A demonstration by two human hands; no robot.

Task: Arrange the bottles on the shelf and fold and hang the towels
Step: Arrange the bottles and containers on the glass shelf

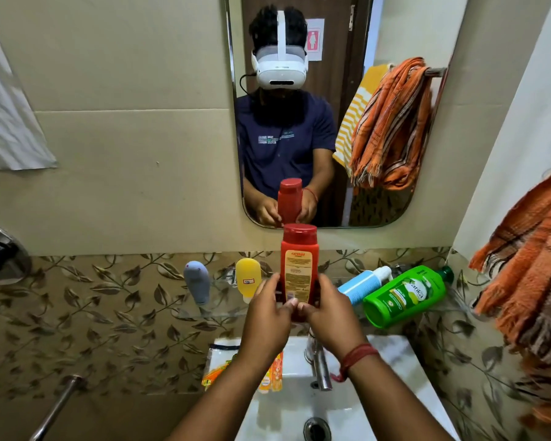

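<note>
A tall red bottle stands upright at the middle of the glass shelf. My left hand and my right hand both grip its lower part from either side. Left of it a grey tube and a yellow tube stand cap down. On the right a blue and white bottle and a green bottle lie on their sides. An orange striped towel hangs bunched at the right wall.
A white sink with a chrome tap sits below the shelf, with orange packets on its left rim. The mirror above reflects a person and towels on a rail. A metal pipe runs at the lower left.
</note>
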